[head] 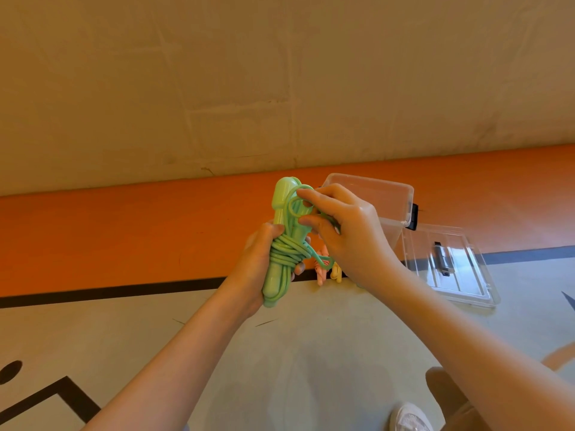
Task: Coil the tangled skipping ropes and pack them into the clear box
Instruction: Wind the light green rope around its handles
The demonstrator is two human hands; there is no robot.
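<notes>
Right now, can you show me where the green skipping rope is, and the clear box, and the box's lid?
green skipping rope [284,251]: head view, on the cord wrapped round its handles.
clear box [392,194]: head view, on its far wall.
lid [476,293]: head view, on its near right corner, flat on the floor.

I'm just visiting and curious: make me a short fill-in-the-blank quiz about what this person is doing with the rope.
1. The skipping rope being wound around its handles is ____ in colour.
2. The ____ hand grips the bundle while the other hand pinches a loop.
3. The clear box stands with its lid ____.

Missing words: green; left; off
</notes>
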